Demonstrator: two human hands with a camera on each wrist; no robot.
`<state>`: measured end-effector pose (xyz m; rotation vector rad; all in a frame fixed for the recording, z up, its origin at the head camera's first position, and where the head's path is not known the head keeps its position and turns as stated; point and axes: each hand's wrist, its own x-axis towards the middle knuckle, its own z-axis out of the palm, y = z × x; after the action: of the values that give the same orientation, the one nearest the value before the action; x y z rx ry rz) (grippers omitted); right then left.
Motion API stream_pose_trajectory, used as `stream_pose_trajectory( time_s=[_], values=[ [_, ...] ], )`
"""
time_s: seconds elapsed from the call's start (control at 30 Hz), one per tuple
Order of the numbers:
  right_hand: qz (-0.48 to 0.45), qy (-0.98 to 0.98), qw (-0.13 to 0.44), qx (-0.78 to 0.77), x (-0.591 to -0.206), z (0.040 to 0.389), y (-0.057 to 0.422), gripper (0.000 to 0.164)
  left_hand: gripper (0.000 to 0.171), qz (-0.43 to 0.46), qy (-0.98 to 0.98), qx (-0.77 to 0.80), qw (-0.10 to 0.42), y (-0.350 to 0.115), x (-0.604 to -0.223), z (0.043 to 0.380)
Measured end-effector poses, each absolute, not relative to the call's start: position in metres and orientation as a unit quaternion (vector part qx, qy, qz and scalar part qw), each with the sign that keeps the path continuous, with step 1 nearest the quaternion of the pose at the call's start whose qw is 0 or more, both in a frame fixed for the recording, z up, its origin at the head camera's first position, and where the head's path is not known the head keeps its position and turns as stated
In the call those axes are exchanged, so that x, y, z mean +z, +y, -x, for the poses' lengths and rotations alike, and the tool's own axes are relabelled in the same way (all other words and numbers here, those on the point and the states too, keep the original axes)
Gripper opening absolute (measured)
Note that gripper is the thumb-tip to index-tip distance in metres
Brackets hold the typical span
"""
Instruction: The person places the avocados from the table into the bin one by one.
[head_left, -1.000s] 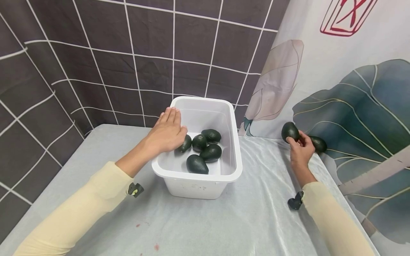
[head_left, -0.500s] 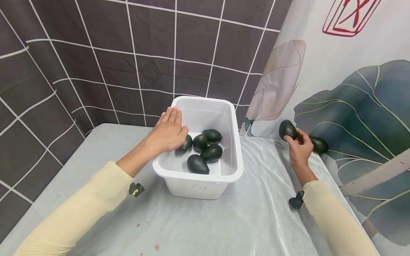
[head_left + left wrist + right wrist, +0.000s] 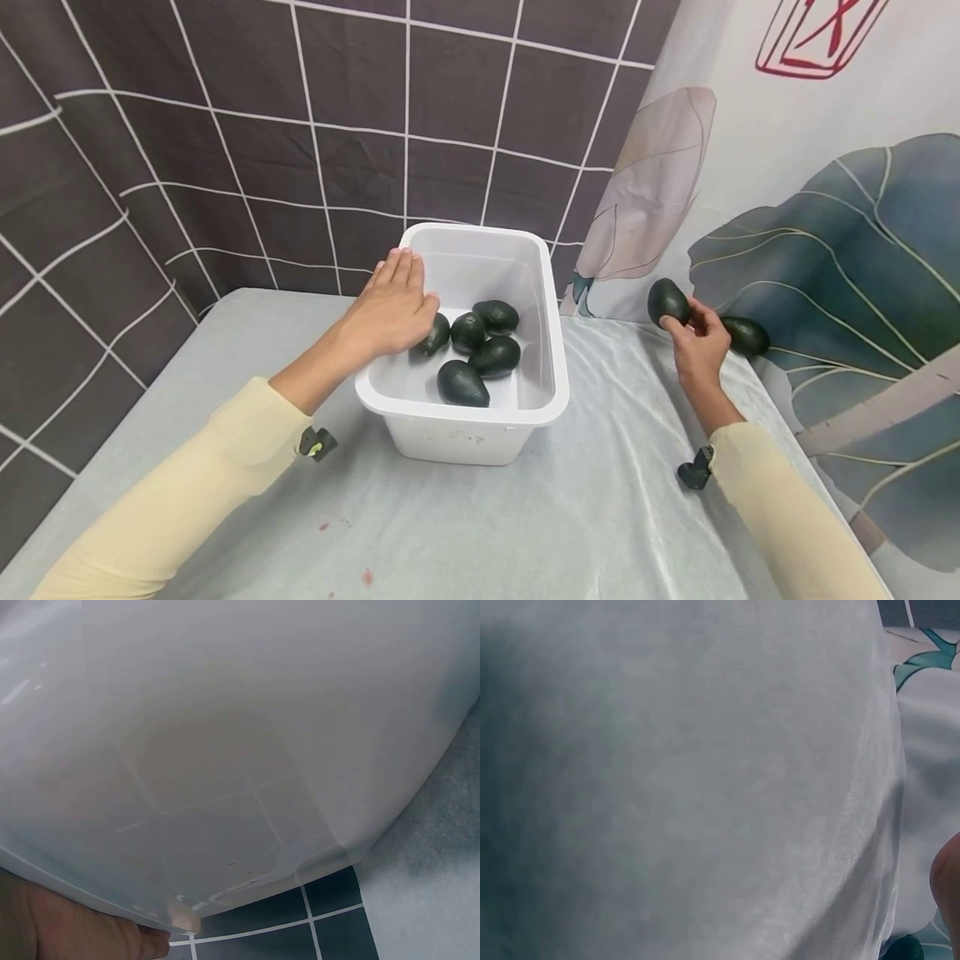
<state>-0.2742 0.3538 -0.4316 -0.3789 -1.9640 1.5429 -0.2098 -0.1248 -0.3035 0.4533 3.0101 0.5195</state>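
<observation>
My right hand (image 3: 702,342) pinches a dark green avocado (image 3: 668,302) above the table's right side. Just right of that hand lies a second avocado (image 3: 745,336), partly hidden by the fingers. My left hand (image 3: 393,310) rests on the left rim of a white plastic tub (image 3: 558,392), its fingers straight and side by side. Inside the tub lie several avocados (image 3: 495,357); the left hand covers part of one avocado (image 3: 435,337). In the left wrist view the same hand (image 3: 82,930) lies along the tub's outer wall (image 3: 225,750). Only a fingertip (image 3: 949,877) shows in the right wrist view.
A pale grey cloth covers the table (image 3: 615,500), with small reddish spots near the front. Behind it hangs a dark grid-patterned cloth (image 3: 352,167). At the right, a leaf-printed curtain (image 3: 840,250) borders the table.
My right hand has moved slightly left and up with the avocado, away from the one beside it. The left hand and the tub stay in place.
</observation>
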Motion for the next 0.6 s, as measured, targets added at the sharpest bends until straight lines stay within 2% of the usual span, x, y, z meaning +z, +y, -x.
stream_pose_trajectory(
  time_s=[0.6],
  values=[
    [0.093, -0.754, 0.296, 0.579, -0.417, 0.275, 0.342, 0.053, 0.080, -0.147, 0.974, 0.167, 0.028, -0.124, -0.304, 0.209]
  ],
)
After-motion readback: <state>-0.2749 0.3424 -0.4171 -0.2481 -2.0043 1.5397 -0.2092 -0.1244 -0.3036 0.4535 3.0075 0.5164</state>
